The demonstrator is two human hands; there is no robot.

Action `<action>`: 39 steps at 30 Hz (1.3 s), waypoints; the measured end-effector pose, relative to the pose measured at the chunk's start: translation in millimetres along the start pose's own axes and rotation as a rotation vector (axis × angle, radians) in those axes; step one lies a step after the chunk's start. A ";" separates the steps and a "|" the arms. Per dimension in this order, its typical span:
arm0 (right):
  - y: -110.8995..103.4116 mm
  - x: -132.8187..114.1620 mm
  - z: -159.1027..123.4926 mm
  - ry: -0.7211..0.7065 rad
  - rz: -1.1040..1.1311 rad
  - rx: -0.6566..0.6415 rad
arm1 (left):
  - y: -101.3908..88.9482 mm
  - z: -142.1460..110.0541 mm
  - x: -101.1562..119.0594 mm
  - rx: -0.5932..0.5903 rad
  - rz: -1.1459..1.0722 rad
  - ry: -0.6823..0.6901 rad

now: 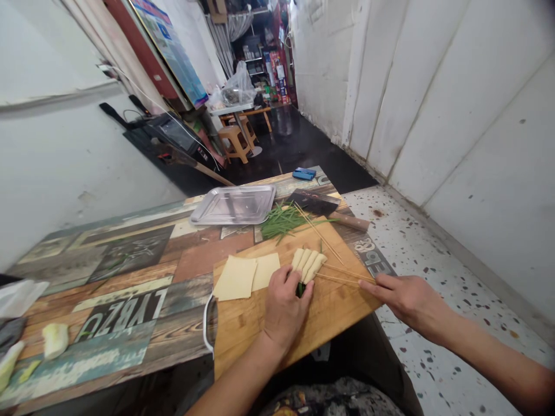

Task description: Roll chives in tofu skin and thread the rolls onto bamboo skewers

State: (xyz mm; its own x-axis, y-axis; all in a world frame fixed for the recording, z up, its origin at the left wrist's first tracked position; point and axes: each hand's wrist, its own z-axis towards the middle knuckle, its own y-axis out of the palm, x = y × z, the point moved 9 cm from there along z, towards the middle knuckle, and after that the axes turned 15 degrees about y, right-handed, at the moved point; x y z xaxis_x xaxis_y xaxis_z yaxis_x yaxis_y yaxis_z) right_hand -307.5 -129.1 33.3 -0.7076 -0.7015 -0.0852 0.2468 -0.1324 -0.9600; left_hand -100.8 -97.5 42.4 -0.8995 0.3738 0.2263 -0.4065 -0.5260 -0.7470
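My left hand [284, 306] is curled at the near end of a row of several pale yellow rolls [307, 263], which look like tofu sheets wrapped around green stalks. It presses the rolls together on the wooden cutting board [243, 346]. Between the fingers and thumb of my right hand [407, 303] are the ends of thin bamboo skewers [344, 274], pointing left into the side of the rolls. How deep their tips go is hidden. Flat square tofu sheets [236, 277] lie left of my left hand. Loose bamboo skewers [323, 240] rest on the board beyond the rolls.
Cut green chives [281, 221] lie at the board's far edge, beside a cleaver [314, 202] with a wooden handle. Behind are a metal tray [234, 205] and a blue box [304, 173]. A pale vegetable piece [55, 340] lies at the table's left.
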 end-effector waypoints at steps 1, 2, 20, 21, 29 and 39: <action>-1.2 -1.0 1.3 -0.005 0.002 0.003 | -0.1 -0.1 -0.1 0.001 0.000 -0.001; -1.9 -1.9 2.5 -0.010 0.004 0.002 | -0.1 -0.2 -0.3 0.001 0.000 -0.003; 2.1 -10.3 12.0 0.032 0.107 -0.029 | 1.2 -0.1 2.4 -0.047 0.058 0.014; 2.2 -10.6 10.6 0.033 0.113 -0.025 | 0.6 -0.2 3.2 -0.044 0.064 0.022; 11.5 -11.6 9.4 0.027 0.069 -0.027 | -1.2 -2.1 5.4 -0.008 0.114 0.077; 27.3 -53.9 43.5 0.067 -0.064 0.030 | -3.0 4.1 3.1 0.003 0.065 0.016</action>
State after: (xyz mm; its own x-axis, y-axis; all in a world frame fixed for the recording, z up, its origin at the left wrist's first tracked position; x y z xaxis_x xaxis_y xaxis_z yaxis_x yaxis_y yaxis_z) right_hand -233.8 -125.4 23.3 -0.7652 -0.6424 -0.0424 0.2184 -0.1971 -0.9558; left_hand -103.1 -97.9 47.9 -0.9212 0.3513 0.1672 -0.3479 -0.5515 -0.7582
